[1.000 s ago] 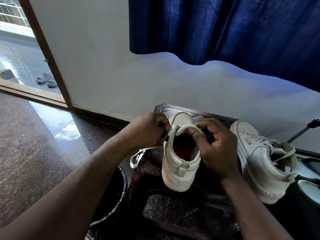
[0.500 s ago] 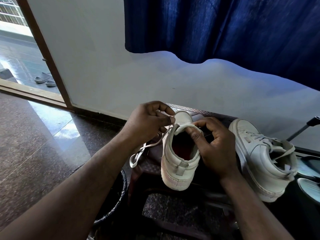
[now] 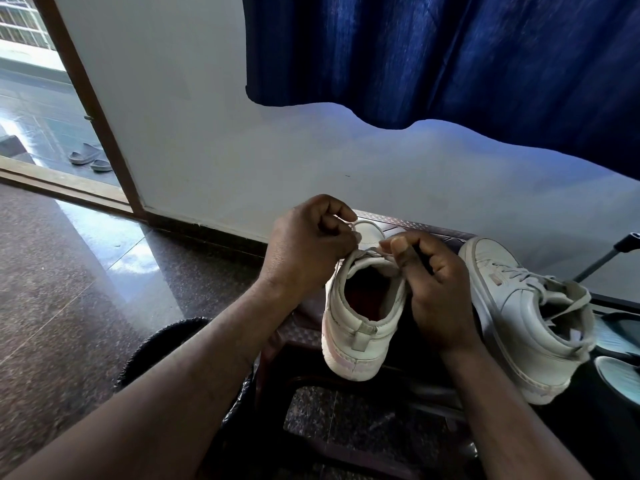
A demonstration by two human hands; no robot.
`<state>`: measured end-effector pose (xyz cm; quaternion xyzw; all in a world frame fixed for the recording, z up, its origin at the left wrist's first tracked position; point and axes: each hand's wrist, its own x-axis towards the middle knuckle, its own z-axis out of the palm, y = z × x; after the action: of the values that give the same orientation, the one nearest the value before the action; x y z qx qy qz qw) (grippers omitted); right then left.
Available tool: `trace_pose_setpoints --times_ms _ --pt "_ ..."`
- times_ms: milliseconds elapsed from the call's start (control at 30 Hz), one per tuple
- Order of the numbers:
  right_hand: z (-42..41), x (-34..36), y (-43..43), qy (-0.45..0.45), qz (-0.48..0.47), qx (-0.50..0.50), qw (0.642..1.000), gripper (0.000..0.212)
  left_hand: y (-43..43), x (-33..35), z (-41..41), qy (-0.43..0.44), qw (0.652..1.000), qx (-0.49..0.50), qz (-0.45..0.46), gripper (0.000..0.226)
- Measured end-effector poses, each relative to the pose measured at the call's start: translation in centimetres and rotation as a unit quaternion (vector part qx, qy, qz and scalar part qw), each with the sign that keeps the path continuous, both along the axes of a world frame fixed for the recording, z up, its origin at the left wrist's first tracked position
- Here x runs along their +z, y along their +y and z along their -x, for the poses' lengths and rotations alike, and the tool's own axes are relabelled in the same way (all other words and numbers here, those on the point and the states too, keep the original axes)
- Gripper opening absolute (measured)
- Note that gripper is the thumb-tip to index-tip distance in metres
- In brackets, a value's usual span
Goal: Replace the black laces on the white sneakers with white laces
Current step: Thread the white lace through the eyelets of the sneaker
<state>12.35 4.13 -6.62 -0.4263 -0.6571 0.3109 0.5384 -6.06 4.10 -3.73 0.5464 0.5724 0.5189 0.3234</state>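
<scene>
A white sneaker [image 3: 356, 327] stands on a dark stool [image 3: 408, 225], heel toward me, its red lining showing. My left hand [image 3: 308, 244] is curled over its left side and pinches a white lace [image 3: 363, 252] near the top eyelets. My right hand [image 3: 429, 289] grips the shoe's right side, thumb and forefinger on the tongue edge beside the lace. A second white sneaker [image 3: 526, 313] with white laces lies to the right, apart from both hands. No black lace is visible.
A black woven bin [image 3: 166, 341] sits below my left forearm. Pale sandals [image 3: 620, 358] lie at the far right under a dark metal rod [image 3: 606, 258]. A blue curtain [image 3: 450, 57] hangs above the white wall. The doorway [image 3: 45, 109] opens at left.
My left hand has risen and pulled the white lace up; the loose loop that hung beside the shoe is gone from view. My right thumb has shifted onto the tongue edge.
</scene>
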Motion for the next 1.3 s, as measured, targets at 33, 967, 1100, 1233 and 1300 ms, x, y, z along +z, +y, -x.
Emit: trace_pose_setpoints --times_ms 33,967,1100,1233,1300 --pt "0.1 0.0 0.2 0.019 0.014 -0.008 1.0 0.019 0.0 -0.1 -0.1 -0.012 1.0 -0.006 -0.001 0.022" --pt "1.6 1.2 0.6 0.313 0.258 0.138 0.903 0.022 0.0 0.5 -1.4 0.212 0.963 -0.074 -0.149 0.036" --pt "1.4 1.8 0.4 0.35 0.246 0.15 0.892 0.016 -0.1 0.4 -1.3 0.221 0.965 -0.039 -0.133 0.032" --pt "0.0 2.9 0.7 0.393 0.199 0.179 0.88 0.008 -0.2 0.4 -1.2 0.236 0.965 0.01 -0.115 0.025" --pt "-1.2 3.2 1.0 0.441 0.165 0.181 0.864 0.013 -0.1 0.4 -1.2 0.228 0.968 0.035 -0.097 0.02"
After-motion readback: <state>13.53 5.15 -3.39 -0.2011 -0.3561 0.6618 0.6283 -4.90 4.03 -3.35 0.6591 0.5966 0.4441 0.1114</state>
